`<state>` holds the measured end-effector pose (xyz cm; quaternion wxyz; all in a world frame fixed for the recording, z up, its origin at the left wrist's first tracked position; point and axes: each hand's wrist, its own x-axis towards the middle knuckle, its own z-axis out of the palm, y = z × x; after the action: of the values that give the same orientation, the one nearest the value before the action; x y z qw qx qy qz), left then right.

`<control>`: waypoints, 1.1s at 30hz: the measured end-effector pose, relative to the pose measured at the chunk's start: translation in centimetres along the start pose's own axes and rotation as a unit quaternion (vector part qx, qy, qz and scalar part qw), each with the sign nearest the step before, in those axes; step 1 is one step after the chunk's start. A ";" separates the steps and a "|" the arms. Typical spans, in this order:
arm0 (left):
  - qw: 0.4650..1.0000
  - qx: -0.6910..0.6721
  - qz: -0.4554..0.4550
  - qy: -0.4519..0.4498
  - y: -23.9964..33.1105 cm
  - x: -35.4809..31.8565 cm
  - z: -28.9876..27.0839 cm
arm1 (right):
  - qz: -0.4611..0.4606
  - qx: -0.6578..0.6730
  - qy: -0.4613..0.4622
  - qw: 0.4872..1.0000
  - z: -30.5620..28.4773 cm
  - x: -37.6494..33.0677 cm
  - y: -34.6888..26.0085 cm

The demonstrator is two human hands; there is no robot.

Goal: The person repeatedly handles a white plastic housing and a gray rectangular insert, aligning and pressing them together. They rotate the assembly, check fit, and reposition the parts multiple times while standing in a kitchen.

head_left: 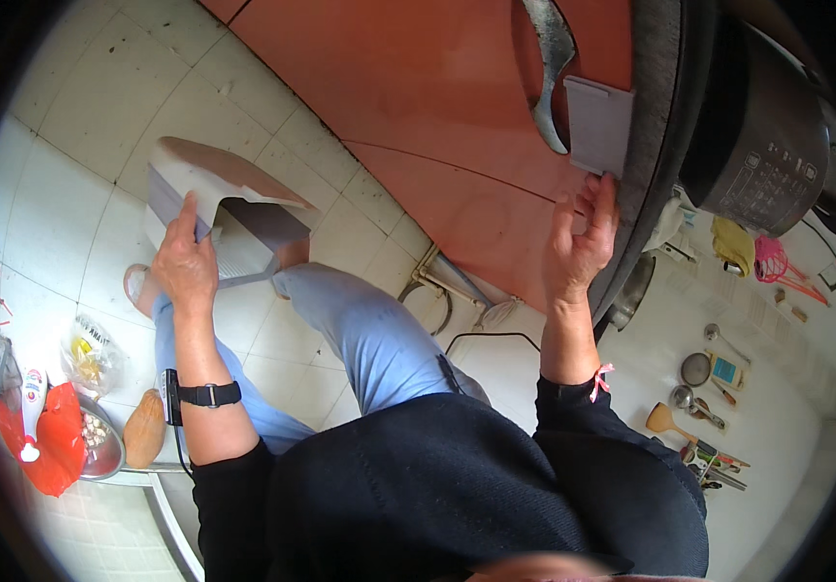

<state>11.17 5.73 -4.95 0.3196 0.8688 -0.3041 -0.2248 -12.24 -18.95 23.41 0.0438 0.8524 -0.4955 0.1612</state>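
My left hand (pixel 185 264) is closed on the edge of a hollow, box-shaped plastic bin (pixel 272 225) in white, lilac-grey and brownish pink. The bin is tilted above the tiled floor, its dark opening facing my leg. Up at the right, a flat lilac-grey plate (pixel 600 126) sits against the red cabinet front, just under the dark counter edge. The bent fingers of my right hand (pixel 581 238) are closed at the plate's lower end; their tips are partly hidden.
Beside the plate is a curved handle (pixel 554 68) on the red cabinet (pixel 418 87). A dark cooker (pixel 762 131) stands on the counter. Utensils, including a wooden spatula (pixel 665 419), are at right. At lower left are a metal bowl (pixel 112 456), a gourd (pixel 144 432) and a red bag (pixel 57 451).
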 end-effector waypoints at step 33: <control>0.999 -0.028 -0.016 -0.017 0.6 1.4 -0.1 | 0.299 0.298 0.090 0.902 0.6 3.3 -1.4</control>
<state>11.99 4.47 -4.79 0.3353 0.8600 -0.2893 -0.2534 -9.43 -21.11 23.96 -0.2179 0.6190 -0.6502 0.3828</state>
